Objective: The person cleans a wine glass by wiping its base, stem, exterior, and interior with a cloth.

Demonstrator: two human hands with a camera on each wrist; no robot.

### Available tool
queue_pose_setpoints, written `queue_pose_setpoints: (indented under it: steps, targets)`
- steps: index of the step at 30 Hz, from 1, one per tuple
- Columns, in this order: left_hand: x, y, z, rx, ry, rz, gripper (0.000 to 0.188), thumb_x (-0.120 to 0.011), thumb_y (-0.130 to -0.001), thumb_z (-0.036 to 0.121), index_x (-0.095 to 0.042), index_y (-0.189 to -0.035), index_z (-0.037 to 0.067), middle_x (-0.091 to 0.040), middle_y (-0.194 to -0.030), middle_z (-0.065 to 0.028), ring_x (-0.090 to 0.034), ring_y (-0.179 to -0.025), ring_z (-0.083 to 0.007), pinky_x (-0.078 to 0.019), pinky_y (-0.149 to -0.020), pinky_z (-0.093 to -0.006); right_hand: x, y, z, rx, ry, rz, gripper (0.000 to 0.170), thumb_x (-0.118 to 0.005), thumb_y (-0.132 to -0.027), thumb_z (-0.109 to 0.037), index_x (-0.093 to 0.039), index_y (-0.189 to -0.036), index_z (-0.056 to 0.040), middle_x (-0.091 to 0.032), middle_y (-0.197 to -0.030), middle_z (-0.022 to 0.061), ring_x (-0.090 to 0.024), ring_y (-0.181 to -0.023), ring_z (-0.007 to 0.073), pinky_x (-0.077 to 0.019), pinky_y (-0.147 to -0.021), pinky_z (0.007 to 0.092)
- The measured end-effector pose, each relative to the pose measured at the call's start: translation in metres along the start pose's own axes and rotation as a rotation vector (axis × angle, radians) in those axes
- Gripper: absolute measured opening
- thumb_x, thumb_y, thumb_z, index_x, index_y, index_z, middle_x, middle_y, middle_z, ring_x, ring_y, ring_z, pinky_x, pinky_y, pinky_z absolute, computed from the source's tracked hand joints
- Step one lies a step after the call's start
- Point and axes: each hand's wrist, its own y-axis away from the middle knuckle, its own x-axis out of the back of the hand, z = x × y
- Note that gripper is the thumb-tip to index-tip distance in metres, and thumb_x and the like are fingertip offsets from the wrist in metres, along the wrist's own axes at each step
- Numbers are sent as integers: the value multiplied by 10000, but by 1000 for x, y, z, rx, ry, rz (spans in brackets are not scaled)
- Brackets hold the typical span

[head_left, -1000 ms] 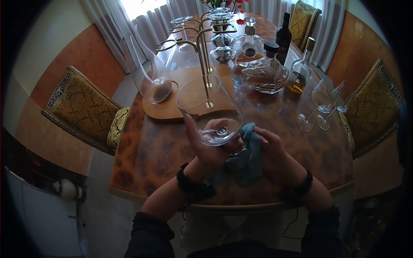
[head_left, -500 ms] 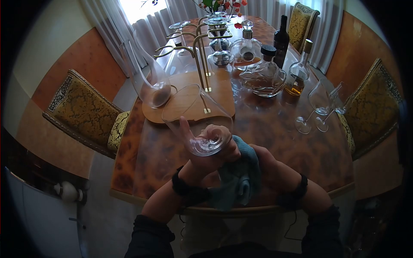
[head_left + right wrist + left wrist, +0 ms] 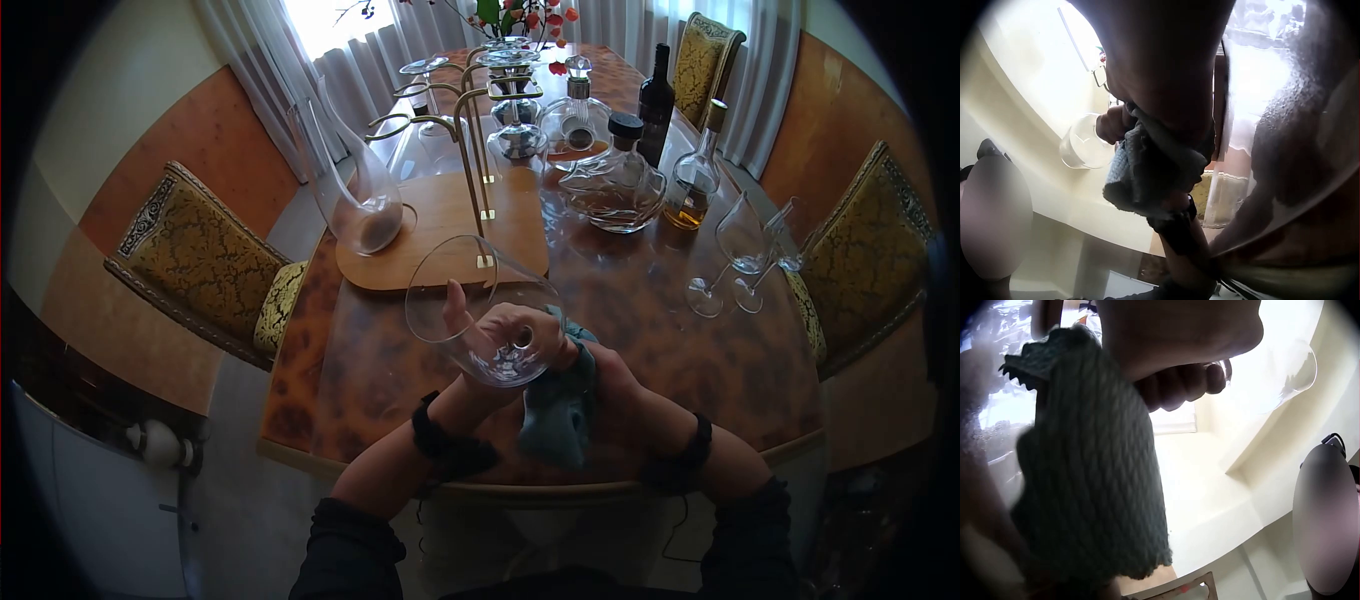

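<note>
My left hand (image 3: 540, 335) grips a large clear wine glass (image 3: 511, 374) low on the bowl, around its stem. The bowl lies tilted, its mouth facing the upper left, and the left thumb stands up along the glass. Bunched at the stem end is a teal ribbed cloth (image 3: 556, 420), held by my right hand (image 3: 617, 385) close beside the left. Foot and stem are hidden behind the hands and cloth. In the left wrist view the cloth (image 3: 1094, 462) hangs in folds; in the right wrist view the bowl (image 3: 1079, 150) juts past the fingers.
Ahead stands a wooden board (image 3: 430, 220) with brass glass-holder arms (image 3: 470, 150) and a curved decanter (image 3: 370, 220). Bottles and decanters (image 3: 612, 190) crowd the right, with two stemmed glasses (image 3: 742, 245) lying near that edge. Chairs (image 3: 190, 240) flank the table (image 3: 680, 350).
The glass has come down, nearer my body, shifting left and then partly back right. The right hand has drawn in against the left, and the cloth has been bunched lower around the stem end.
</note>
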Motion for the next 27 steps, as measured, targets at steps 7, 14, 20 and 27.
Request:
queue_pose_setpoints:
  steps: [7, 14, 20, 27]
  targets:
    - [-19, -1, -4, -9, 87, 241, 873, -172, -876, 874, -387, -587, 78, -287, -579, -56, -272, -595, -235, -263, -652, -400, 18, -9, 4, 126, -113, -35, 277, -486, -1022, -259, -604, -1133, -34, -682, -1076, 94, -679, -981, 209, -563, -902, 386]
    - [-9, 4, -8, -54, 446, 45, 852, -219, -872, 872, -436, -659, 76, -320, -589, -58, -276, -566, -247, -276, -639, -395, 21, -7, 6, 27, -193, -122, 394, -447, -997, -362, -614, -1148, -38, -690, -1078, 124, -683, -1002, 272, -553, -912, 418]
    - [-13, 6, -4, -32, 187, 15, 944, -207, -846, 902, -536, -730, 24, -438, -596, -97, -353, -555, -258, -313, -624, -397, 40, -11, -1, -172, -79, -104, 482, -413, -992, -433, -632, -1145, -31, -704, -1085, 162, -696, -969, 307, -562, -893, 431]
    - [-10, 5, -2, -23, 137, -10, 971, -185, -851, 897, -567, -757, 9, -437, -583, -100, -340, -532, -248, -316, -611, -389, 37, -12, -6, -200, 18, -184, 485, -408, -1014, -436, -626, -1168, -31, -708, -1092, 152, -699, -964, 298, -569, -892, 427]
